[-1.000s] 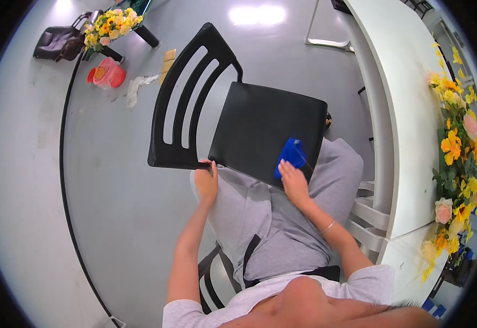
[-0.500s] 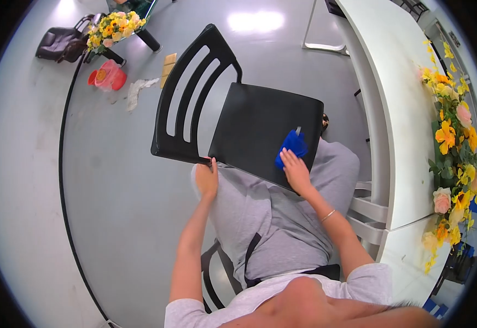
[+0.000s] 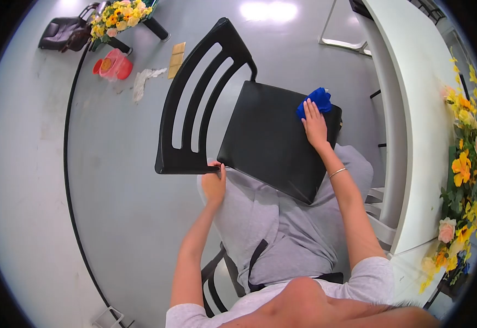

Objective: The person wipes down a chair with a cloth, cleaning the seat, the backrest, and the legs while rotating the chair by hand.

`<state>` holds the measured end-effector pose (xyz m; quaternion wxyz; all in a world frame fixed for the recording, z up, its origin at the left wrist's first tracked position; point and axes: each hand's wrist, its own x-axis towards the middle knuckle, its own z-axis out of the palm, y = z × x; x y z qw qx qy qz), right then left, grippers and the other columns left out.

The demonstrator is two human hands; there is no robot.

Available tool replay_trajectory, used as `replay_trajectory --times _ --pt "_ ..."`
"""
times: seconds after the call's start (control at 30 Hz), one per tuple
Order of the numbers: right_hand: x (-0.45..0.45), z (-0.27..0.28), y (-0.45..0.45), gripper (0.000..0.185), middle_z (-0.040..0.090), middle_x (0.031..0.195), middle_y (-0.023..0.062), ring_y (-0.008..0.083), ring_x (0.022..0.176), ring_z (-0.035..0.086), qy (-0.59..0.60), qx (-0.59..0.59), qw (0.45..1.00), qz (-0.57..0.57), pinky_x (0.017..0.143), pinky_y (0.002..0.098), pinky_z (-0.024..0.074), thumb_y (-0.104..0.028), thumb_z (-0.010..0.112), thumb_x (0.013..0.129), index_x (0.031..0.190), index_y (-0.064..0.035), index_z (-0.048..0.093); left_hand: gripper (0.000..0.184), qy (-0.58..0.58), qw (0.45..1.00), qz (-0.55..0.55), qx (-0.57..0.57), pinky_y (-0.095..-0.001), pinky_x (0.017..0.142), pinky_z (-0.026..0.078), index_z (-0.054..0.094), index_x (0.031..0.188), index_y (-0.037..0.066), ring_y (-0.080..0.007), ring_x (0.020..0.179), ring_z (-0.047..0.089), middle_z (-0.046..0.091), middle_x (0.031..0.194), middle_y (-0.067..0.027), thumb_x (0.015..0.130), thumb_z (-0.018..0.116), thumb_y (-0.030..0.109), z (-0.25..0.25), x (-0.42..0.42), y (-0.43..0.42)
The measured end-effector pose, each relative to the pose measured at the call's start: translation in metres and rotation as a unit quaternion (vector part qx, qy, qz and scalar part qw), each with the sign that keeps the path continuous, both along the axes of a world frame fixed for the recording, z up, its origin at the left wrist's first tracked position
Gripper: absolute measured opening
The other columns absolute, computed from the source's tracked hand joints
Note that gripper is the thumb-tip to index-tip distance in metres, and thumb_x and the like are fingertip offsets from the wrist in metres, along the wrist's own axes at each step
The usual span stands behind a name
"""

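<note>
A black chair [image 3: 275, 139] stands before my knees, its slatted backrest [image 3: 168, 158] to the left. My left hand [image 3: 214, 185] grips the frame at the near corner where seat and backrest meet; some of its fingers are hidden under the edge. On the far right part of the seat lies a bunched blue cloth [image 3: 319, 98]. My right hand [image 3: 316, 127] presses on it with fingers stretched forward over its near side.
A long white table [image 3: 420, 136] with a flower garland [image 3: 460, 169] runs along the right. On the floor at far left are a red bucket [image 3: 122, 68], a white rag [image 3: 141, 85] and tan cardboard [image 3: 176, 57]. A black-legged table with flowers [image 3: 123, 16] stands behind.
My right hand has slid the blue cloth away from me and slightly right, from the near part of the seat to its far right corner. My left hand keeps its hold on the chair.
</note>
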<state>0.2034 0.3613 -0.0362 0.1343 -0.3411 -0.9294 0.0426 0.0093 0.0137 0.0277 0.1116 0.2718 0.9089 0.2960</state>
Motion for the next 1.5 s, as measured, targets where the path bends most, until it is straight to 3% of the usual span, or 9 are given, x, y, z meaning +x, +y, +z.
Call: replay_trajectory --times 0.23,0.47,0.5,0.63,0.8,1.0,1.1,1.23,1.5 --pt "-0.057 -0.004 0.024 0.061 0.044 0.146 0.0141 0.0298 0.141 0.038 0.034 0.022 0.999 -0.031 0.112 0.0453 0.0358 -0.017 0.063 0.092 0.146 -0.0001 0.040 0.018 -0.011 1.000 -0.003 0.005 -0.0386 0.078 0.050 0.060 0.106 0.007 -0.0273 0.088 0.066 0.067 0.095 -0.0100 0.097 0.062 0.022 -0.003 -0.002 -0.001" --pt "-0.188 -0.003 0.022 0.026 0.065 0.100 0.0135 0.0303 0.101 0.061 0.057 -0.058 0.996 0.026 0.085 0.0430 0.0469 -0.016 0.073 0.080 0.099 -0.0024 0.064 0.014 -0.004 1.000 -0.017 0.003 -0.0392 0.084 0.049 0.061 0.105 0.007 -0.0279 0.098 0.062 0.064 0.104 -0.0093 0.093 0.064 0.014 -0.005 -0.005 -0.001" --pt "-0.204 -0.005 0.020 0.036 0.065 0.102 0.0145 0.0323 0.103 0.061 0.023 -0.082 0.996 0.027 0.087 0.0455 0.0483 -0.016 0.073 0.082 0.111 0.0013 0.062 0.014 -0.003 1.000 -0.017 0.002 -0.0392 0.084 0.049 0.061 0.105 0.007 -0.0279 0.098 0.062 0.064 0.104 -0.0093 0.093 0.064 0.014 -0.006 -0.005 -0.003" --pt "-0.224 -0.010 0.017 0.036 0.065 0.103 0.0138 0.0309 0.107 0.060 0.015 -0.067 0.997 -0.035 0.088 0.0424 0.0472 -0.017 0.072 0.083 0.114 0.0004 0.062 0.014 0.013 0.999 -0.035 0.012 -0.0404 0.085 0.048 0.060 0.104 0.006 -0.0294 0.098 0.062 0.064 0.103 -0.0109 0.092 0.064 0.013 -0.008 -0.009 -0.002" --pt "-0.179 -0.009 0.031 0.033 0.066 0.112 0.0127 0.0305 0.114 0.060 0.107 -0.092 0.989 0.050 0.092 0.0438 0.0472 -0.019 0.070 0.088 0.117 -0.0042 0.063 0.013 0.039 0.998 -0.052 0.024 -0.0399 0.083 0.048 0.060 0.102 0.005 -0.0293 0.095 0.063 0.064 0.100 -0.0115 0.092 0.064 0.013 -0.010 -0.008 -0.004" --pt "-0.075 0.001 0.064 0.029 0.068 0.112 0.0086 0.0275 0.111 0.062 0.002 -0.084 0.996 -0.032 0.097 0.0472 0.0421 -0.027 0.062 0.094 0.118 -0.0105 0.065 0.016 0.004 1.000 -0.027 0.001 -0.0404 0.082 0.049 0.060 0.104 0.007 -0.0285 0.095 0.064 0.065 0.100 -0.0101 0.095 0.064 0.020 -0.004 -0.003 -0.002" --pt "0.001 0.008 0.079 0.032 0.067 0.123 0.0061 0.0263 0.122 0.057 -0.023 -0.102 0.987 -0.119 0.111 0.0539 0.0333 -0.030 0.056 0.098 0.124 -0.0145 0.065 0.016 0.007 1.000 -0.024 0.005 -0.0394 0.082 0.049 0.060 0.104 0.006 -0.0294 0.094 0.064 0.065 0.097 -0.0112 0.095 0.064 0.019 -0.008 -0.001 -0.003" --pt "0.076 0.016 0.086 0.030 0.066 0.128 0.0077 0.0298 0.118 0.060 0.052 -0.121 0.979 -0.156 0.103 0.0430 0.0457 -0.020 0.057 0.096 0.123 -0.0115 0.066 0.018 0.023 0.999 -0.013 0.030 -0.0406 0.080 0.049 0.061 0.102 0.006 -0.0317 0.090 0.065 0.066 0.094 -0.0138 0.098 0.061 0.023 -0.003 0.001 0.001" --pt "0.067 0.017 0.024 0.033 0.063 0.132 0.0114 0.0312 0.110 0.062 0.046 -0.005 0.989 -0.139 0.095 0.0416 0.0517 -0.005 0.058 0.087 0.119 -0.0043 0.067 0.028 0.048 0.999 -0.005 -0.010 -0.0431 0.080 0.049 0.062 0.105 0.004 -0.0340 0.089 0.064 0.066 0.097 -0.0162 0.101 0.056 0.032 -0.009 0.007 -0.004"
